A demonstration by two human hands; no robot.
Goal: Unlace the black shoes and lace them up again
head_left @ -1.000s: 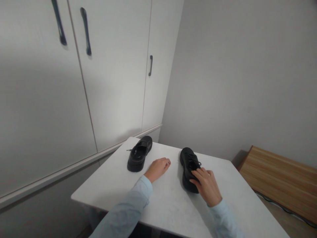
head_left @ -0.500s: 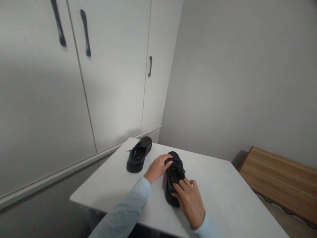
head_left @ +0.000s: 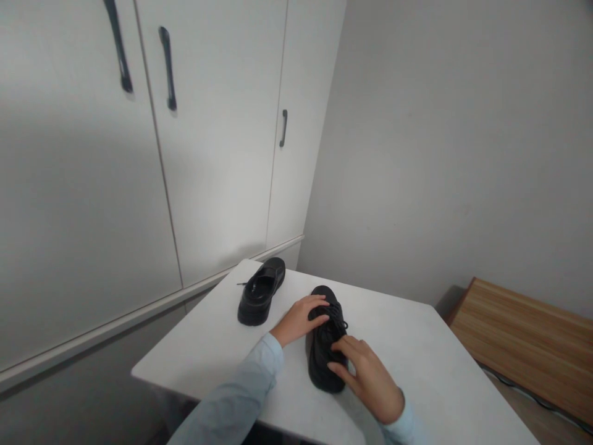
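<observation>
Two black lace-up shoes stand on a white table (head_left: 417,352). The near shoe (head_left: 323,364) sits in the middle, toe pointing away from me. My left hand (head_left: 299,318) rests against its left side near the toe, fingers over the laces. My right hand (head_left: 368,374) lies against its right side by the opening, fingers curled on the upper. The far shoe (head_left: 259,292) stands untouched near the table's back left corner, its loose lace trailing left.
White cupboard doors with dark handles (head_left: 167,68) rise behind and left of the table. A grey wall stands behind it. A low wooden bench (head_left: 532,337) stands at the right, past the table's edge.
My right hand has slid the near shoe leftward to the table's middle. My left hand has closed in on its left side. The far shoe has stayed put.
</observation>
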